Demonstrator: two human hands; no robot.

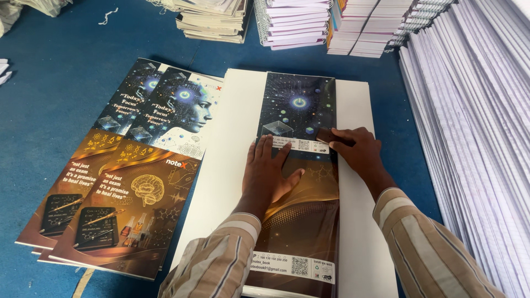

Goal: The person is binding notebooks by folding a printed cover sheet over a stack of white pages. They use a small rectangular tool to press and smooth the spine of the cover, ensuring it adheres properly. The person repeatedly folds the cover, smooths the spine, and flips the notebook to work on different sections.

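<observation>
Your left hand (269, 175) lies flat, fingers spread, on a long glossy cover sheet (298, 182), dark blue up top and brown-gold lower down. Your right hand (359, 152) sits at the sheet's right edge w/ a small dark block (327, 136) pinched under the fingertips, pressed on the sheet near a white label strip. Sheet lies on a white board stack (221, 165), which sits on the blue worktop (61, 99). Left of that: a fanned pile of printed covers (124, 182), same blue and gold art. Far edge: stacks of spiral-bound books (292, 22). Right side: a big slanted bank of white page blocks (475, 127). Striped sleeves on both arms.
</observation>
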